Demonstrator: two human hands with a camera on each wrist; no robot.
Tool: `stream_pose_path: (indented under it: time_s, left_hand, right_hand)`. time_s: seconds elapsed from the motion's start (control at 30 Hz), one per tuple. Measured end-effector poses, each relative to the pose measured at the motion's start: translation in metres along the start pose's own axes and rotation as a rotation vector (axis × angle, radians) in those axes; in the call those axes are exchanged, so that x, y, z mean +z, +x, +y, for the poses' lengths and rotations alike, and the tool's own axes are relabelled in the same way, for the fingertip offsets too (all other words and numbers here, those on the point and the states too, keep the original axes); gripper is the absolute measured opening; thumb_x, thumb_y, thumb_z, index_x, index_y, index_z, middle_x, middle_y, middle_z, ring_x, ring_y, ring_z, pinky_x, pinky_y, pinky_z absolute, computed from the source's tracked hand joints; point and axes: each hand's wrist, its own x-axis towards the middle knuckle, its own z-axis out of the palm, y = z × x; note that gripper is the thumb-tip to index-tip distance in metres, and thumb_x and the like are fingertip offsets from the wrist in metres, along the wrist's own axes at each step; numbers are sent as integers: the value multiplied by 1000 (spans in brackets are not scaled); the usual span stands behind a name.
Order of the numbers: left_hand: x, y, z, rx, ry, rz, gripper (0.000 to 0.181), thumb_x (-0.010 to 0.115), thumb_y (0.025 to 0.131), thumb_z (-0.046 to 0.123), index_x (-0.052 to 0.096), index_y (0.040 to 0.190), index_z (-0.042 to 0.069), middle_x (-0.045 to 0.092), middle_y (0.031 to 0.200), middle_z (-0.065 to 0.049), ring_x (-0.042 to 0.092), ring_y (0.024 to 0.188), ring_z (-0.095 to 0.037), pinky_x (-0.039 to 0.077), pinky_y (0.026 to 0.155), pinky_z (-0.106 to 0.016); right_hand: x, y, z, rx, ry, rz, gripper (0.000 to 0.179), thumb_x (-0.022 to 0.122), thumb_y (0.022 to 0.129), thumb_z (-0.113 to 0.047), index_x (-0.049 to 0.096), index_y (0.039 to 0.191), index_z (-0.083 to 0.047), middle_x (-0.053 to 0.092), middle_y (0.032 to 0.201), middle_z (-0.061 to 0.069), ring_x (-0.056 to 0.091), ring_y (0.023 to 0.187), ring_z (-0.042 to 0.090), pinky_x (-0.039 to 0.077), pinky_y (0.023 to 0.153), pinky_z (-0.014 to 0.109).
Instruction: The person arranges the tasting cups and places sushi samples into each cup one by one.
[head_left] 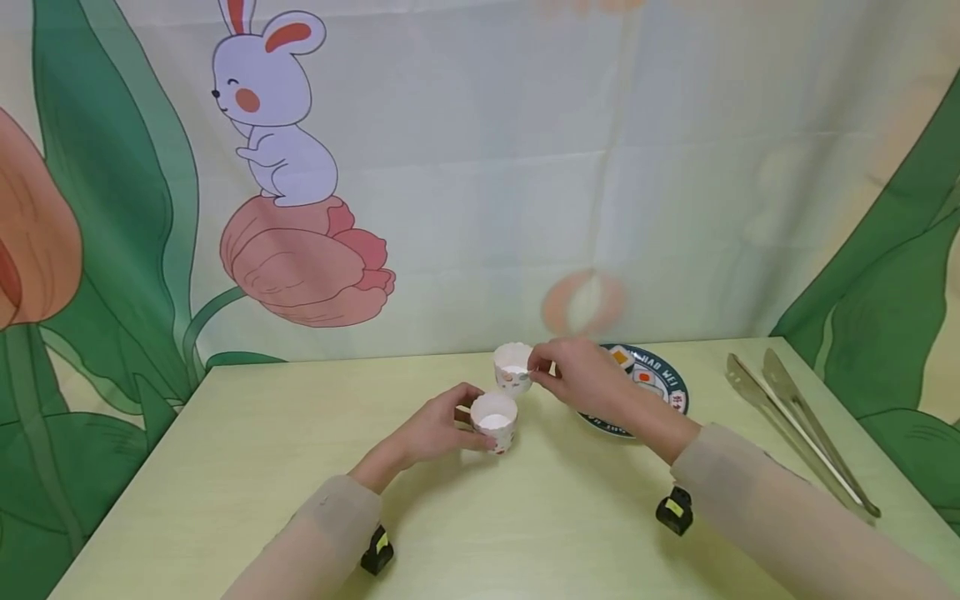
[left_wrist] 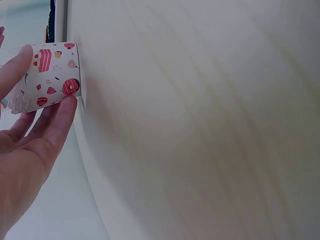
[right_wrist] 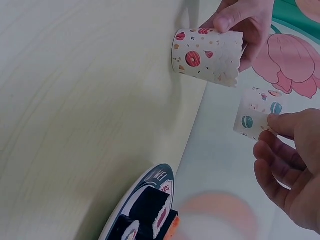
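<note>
My left hand [head_left: 435,429] grips a white paper baking cup [head_left: 495,421] printed with cakes and donuts, thumb on one side and fingers on the other. In the left wrist view this cup [left_wrist: 52,77] appears upright with its base on the table. A second paper cup [head_left: 513,367] is pinched at its rim between the thumb and fingers of my right hand [head_left: 581,375]. The right wrist view shows this cup [right_wrist: 257,112] raised off the table, apart from the first cup [right_wrist: 207,56]. Both cups look empty inside from the head view.
Right of the cups, partly behind my right forearm, lies a dark-rimmed plate [head_left: 678,385] with sushi pieces [head_left: 647,379]. Long metal tongs [head_left: 806,433] rest along the table's right side. A printed cloth [head_left: 480,167] hangs behind the table [head_left: 247,467].
</note>
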Motion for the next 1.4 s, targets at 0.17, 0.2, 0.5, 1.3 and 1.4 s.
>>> stream_pose_path:
  time_s: [0.17,0.2,0.5,1.3,1.4]
  left_hand:
    - [-1,0,-2,8,-3,-3,58,86,85,11,54,133,2,61,122,-10,61,113,-30,53,97,-43]
    - [-2,-1,-3,10,-4,-4,58,86,85,11,53,133,2,60,122,-10,61,113,-31,53,97,-43]
    - [-3,-2,-6,24,9,-10,60,86,85,11,53,133,1,60,122,-11,61,113,-31,53,98,-43]
    - [-7,-8,-7,41,-8,-50,60,86,85,9,52,133,-1,61,121,-12,62,112,-32,54,97,-41]
    - [-8,-9,-7,40,-5,-49,60,86,85,9,52,133,-1,61,121,-11,62,112,-31,54,96,-39]
  right_hand:
    - [4,8,5,30,-23,5,5,74,97,-16,76,100,-12,69,86,-5,58,71,11,51,63,26]
    - [4,10,6,36,-28,6,5,74,97,-16,76,100,-12,69,86,-5,58,71,11,51,64,27]
    - [10,20,13,63,-74,-16,5,75,96,-15,76,98,-11,72,88,-2,64,77,14,55,69,32]
    - [38,35,26,173,-183,-84,4,75,95,-15,75,92,-13,69,85,-2,60,71,14,53,64,33]
    - [41,36,26,178,-191,-89,4,75,95,-15,75,91,-14,70,84,-2,61,72,14,53,63,33]
